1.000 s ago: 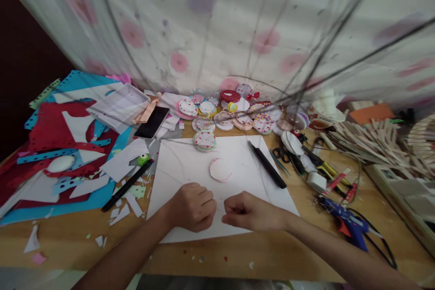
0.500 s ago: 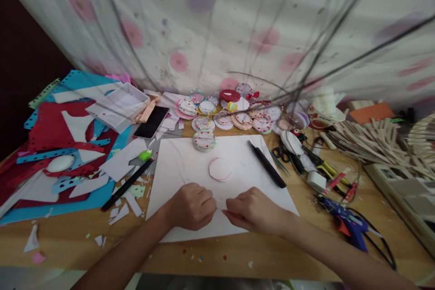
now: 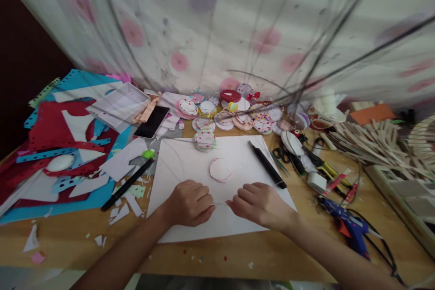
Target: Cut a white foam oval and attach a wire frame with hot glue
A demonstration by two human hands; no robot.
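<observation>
Both hands are closed above the lower part of a white paper sheet [image 3: 180, 158]. My left hand [image 3: 190, 204] and my right hand [image 3: 260, 204] grip a thin, pale thread [image 3: 220, 203] that spans the small gap between them. Just beyond the hands, a white disc with a pink edge [image 3: 220, 170] lies flat on the sheet. A round green-edged piece with red dots [image 3: 204, 140] rests at the sheet's top edge. To the right, a black pen [image 3: 267, 164] lies on the paper.
Coloured scraps [image 3: 61, 131], a white box [image 3: 118, 106], a phone [image 3: 152, 122] and another black pen [image 3: 127, 185] are at left. Decorated discs [image 3: 234, 113] line the back. Pliers [image 3: 326, 167], a blue glue gun [image 3: 350, 226] and wooden strips [image 3: 367, 140] are at right.
My right hand has turned, with its knuckles now higher and the fingers curled toward the left. The thread between the hands shows more clearly, and the gap is slightly wider.
</observation>
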